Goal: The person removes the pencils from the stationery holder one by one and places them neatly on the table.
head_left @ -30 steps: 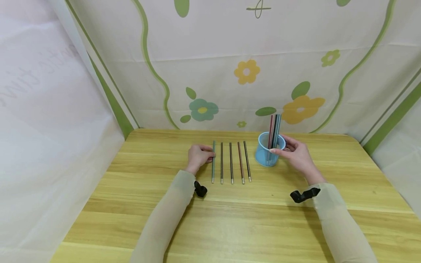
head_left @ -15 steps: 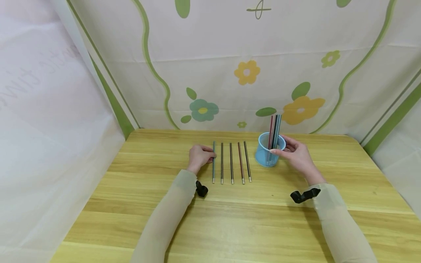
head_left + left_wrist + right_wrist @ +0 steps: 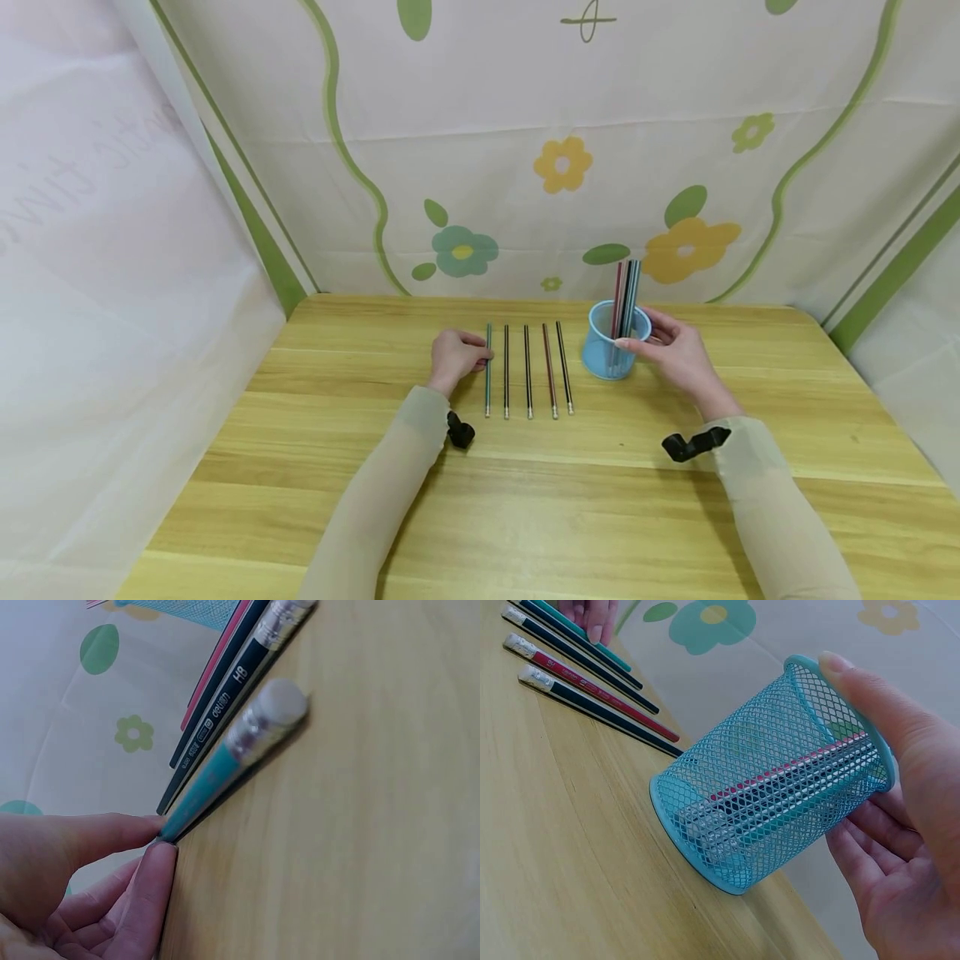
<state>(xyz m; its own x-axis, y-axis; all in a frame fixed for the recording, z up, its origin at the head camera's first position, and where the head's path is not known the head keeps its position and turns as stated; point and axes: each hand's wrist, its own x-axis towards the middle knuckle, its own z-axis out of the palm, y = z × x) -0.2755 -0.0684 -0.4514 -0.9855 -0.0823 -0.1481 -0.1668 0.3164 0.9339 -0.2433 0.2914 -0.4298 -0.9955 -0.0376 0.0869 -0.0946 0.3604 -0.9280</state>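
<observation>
A white fabric backdrop printed with flowers (image 3: 487,83) rises behind the far edge of a yellowish wood-grain table (image 3: 525,517); two bare hands reach in from the near edge; the right hand (image 3: 678,354) has its grip curled round the rim of a light-blue, round mesh cup (image 3: 600,358), which stands upright near the far edge, right of centre; slim pencils, red, black and pale blue among them (image 3: 625,296), lean inside it; the left hand (image 3: 452,358), nearer the far left corner, has its grip pinching a teal pencil with a white eraser (image 3: 488,383), which lies on the table, eraser toward the near edge; beside it, spaced apart, lie a black pencil (image 3: 506,371), a second black pencil (image 3: 528,371), a dark red pencil (image 3: 550,371) and a third black pencil (image 3: 564,368), nearest the cup; the step in hand looks like placing or lifting the teal pencil, which one I cannot tell; placing would call for a gentle release that leaves the row even, lifting for a firmer pinch.
</observation>
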